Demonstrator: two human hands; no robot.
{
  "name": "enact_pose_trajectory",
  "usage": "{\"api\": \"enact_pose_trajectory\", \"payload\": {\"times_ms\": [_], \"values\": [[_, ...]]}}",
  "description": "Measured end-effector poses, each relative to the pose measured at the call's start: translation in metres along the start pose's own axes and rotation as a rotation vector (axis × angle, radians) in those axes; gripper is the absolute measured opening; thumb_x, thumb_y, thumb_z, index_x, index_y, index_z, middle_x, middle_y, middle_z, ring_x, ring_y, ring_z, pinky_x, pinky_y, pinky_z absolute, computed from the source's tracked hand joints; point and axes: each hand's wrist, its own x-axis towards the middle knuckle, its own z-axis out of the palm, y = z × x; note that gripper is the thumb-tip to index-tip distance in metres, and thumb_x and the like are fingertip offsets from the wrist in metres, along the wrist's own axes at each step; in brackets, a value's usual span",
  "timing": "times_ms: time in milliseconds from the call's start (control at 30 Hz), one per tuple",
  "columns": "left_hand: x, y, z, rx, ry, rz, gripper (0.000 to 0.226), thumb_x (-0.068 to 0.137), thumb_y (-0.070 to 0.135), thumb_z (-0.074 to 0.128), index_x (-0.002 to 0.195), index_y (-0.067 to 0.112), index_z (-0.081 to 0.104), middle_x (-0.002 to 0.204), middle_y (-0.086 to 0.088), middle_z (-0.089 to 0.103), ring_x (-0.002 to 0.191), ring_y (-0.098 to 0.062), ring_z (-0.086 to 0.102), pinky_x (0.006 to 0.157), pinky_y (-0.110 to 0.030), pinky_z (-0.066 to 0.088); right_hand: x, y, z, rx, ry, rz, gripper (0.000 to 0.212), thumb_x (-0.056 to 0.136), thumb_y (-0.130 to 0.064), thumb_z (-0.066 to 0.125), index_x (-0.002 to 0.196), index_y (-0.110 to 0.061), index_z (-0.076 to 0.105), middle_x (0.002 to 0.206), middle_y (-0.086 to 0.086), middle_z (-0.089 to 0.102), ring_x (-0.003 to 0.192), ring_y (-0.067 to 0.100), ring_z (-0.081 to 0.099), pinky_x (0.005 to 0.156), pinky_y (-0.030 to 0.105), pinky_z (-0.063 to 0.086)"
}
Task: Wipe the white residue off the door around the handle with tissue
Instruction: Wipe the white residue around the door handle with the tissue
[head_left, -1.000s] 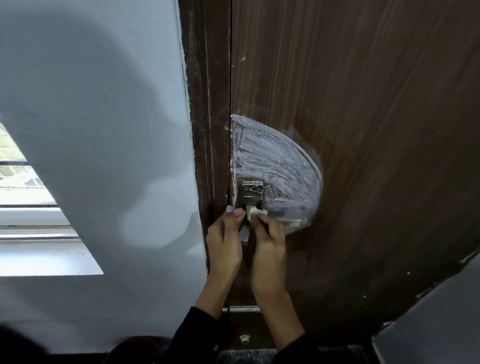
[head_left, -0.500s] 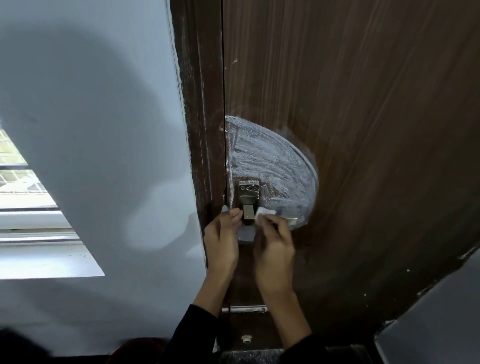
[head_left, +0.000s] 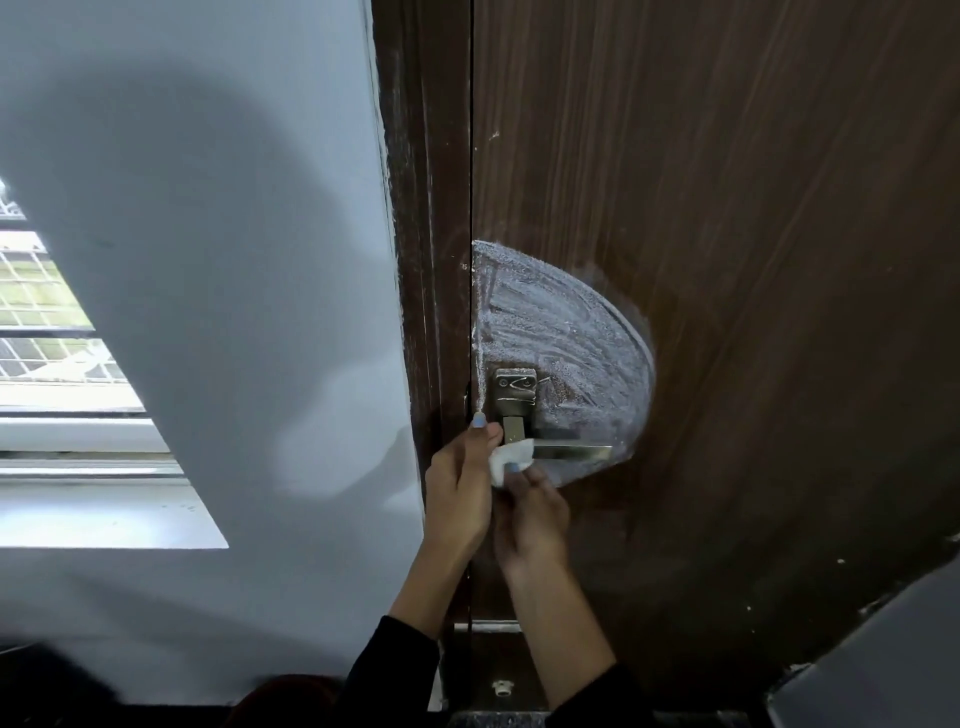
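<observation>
Right hand (head_left: 532, 512) pinches tissue (head_left: 511, 460) at handle (head_left: 566, 451) base; residue (head_left: 566, 332) fans above-right; left hand (head_left: 460, 486) braces, fingers straight

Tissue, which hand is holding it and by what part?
The right hand pinches the tissue at its lower edge, fingertip on it, beside the handle. The left hand touches its left side; whether it grips cannot be told.

Light: dim indoors; daylight enters through the window (head_left: 62, 364), far left of the door (head_left: 727, 260).
Shadows: broad soft shadow across the wall (head_left: 208, 234) left of the door.
Distortion: door edge and frame bow outward from wide-angle lens.
Blur: bottom-left corner smeared; right hand (head_left: 530, 514) slightly soft.
</observation>
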Motion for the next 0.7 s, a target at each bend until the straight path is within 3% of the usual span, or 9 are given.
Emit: {"api": "enact_pose_trajectory", "payload": {"times_ms": [100,167,233,300,400,500,633,700], "values": [[-0.001,0.003,-0.002,0.02,-0.045,0.021,0.027,0.09,0.047,0.045,0.082,0.035,0.067,0.09,0.011,0.07,0.096,-0.006,0.066,0.086,-0.021,0.05,0.002,-0.011,-0.002,0.109,-0.126,0.129,0.021,0.093,0.005,0.04,0.097,-0.001,0.059,0.094,0.016,0.062,0.083,0.023,0.06,0.072,0.028,0.054],[-0.002,0.004,-0.004,0.024,-0.079,0.029,0.032,0.078,0.06,0.042,0.082,0.038,0.065,0.089,0.016,0.068,0.095,0.0,0.063,0.082,-0.015,0.045,0.009,-0.027,-0.008,0.168,-0.072,0.099,0.023,0.093,0.007,0.037,0.089,-0.005,0.057,0.09,0.013,0.06,0.08,0.019,0.058,0.067,0.025,0.054],[-0.003,0.004,-0.006,0.044,-0.112,0.046,0.034,0.077,0.065,0.042,0.08,0.038,0.062,0.088,0.014,0.065,0.089,0.001,0.059,0.079,-0.012,0.041,0.014,-0.036,-0.013,0.169,-0.011,0.044,0.025,0.093,0.007,0.037,0.087,-0.007,0.056,0.089,0.01,0.059,0.08,0.017,0.057,0.071,0.024,0.049],[-0.003,0.003,-0.006,0.058,-0.117,0.059,0.034,0.086,0.061,0.044,0.071,0.036,0.06,0.081,0.012,0.06,0.079,-0.001,0.055,0.072,-0.012,0.04,0.011,-0.033,-0.01,0.133,-0.012,0.046,0.025,0.093,0.007,0.037,0.089,-0.007,0.057,0.089,0.011,0.06,0.08,0.017,0.058,0.07,0.023,0.049],[0.0,0.002,-0.006,0.071,-0.1,0.071,0.042,0.097,0.038,0.043,0.063,0.044,0.068,0.069,0.024,0.067,0.071,0.012,0.06,0.066,-0.002,0.043,0.002,-0.018,0.0,0.079,-0.061,0.098,0.024,0.092,0.006,0.038,0.099,0.0,0.06,0.09,0.014,0.064,0.081,0.02,0.062,0.067,0.026,0.052],[0.002,0.002,-0.006,0.091,-0.093,0.064,0.042,0.096,0.04,0.042,0.063,0.046,0.067,0.067,0.025,0.066,0.071,0.012,0.06,0.066,-0.001,0.043,-0.001,-0.027,0.003,0.118,-0.047,0.155,0.02,0.092,0.008,0.04,0.093,0.001,0.059,0.085,0.015,0.063,0.076,0.02,0.061,0.062,0.025,0.056],[0.006,-0.003,-0.004,0.043,-0.052,0.045,0.037,0.095,0.044,0.041,0.073,0.037,0.069,0.081,0.016,0.07,0.087,0.002,0.063,0.074,-0.01,0.045,-0.014,-0.038,-0.005,0.105,0.004,0.188,0.011,0.085,0.006,0.049,0.089,0.002,0.058,0.079,0.014,0.06,0.067,0.018,0.057,0.042,0.018,0.05],[0.007,-0.005,-0.004,-0.015,-0.023,0.025,0.038,0.096,0.046,0.037,0.093,0.026,0.069,0.098,0.007,0.07,0.098,-0.005,0.064,0.079,-0.015,0.044,-0.02,-0.036,-0.007,-0.039,0.017,0.005,0.015,0.08,0.005,0.055,0.084,-0.004,0.066,0.072,0.007,0.068,0.064,0.012,0.061,0.045,0.017,0.048]]}}
